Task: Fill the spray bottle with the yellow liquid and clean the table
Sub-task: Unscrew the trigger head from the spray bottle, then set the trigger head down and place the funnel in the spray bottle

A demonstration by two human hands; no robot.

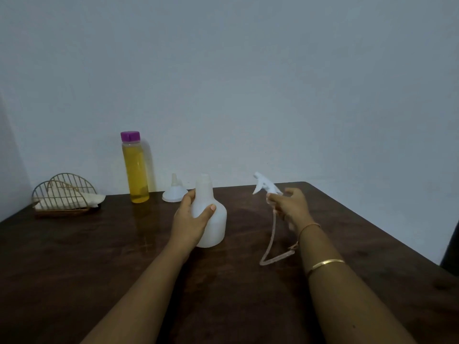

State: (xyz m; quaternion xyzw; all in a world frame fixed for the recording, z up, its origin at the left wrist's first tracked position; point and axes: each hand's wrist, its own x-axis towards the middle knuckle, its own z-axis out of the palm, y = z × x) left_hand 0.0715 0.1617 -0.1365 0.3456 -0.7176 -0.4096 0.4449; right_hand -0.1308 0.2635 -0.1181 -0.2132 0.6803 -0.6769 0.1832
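Curling round the uncapped spray bottle, left hand fingers grip it; at three o'clock, right hand pinches the spray head (tube dangling).

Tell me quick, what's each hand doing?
Left hand: holds the white plastic bottle body.
Right hand: holds the white trigger spray head with its dangling tube.
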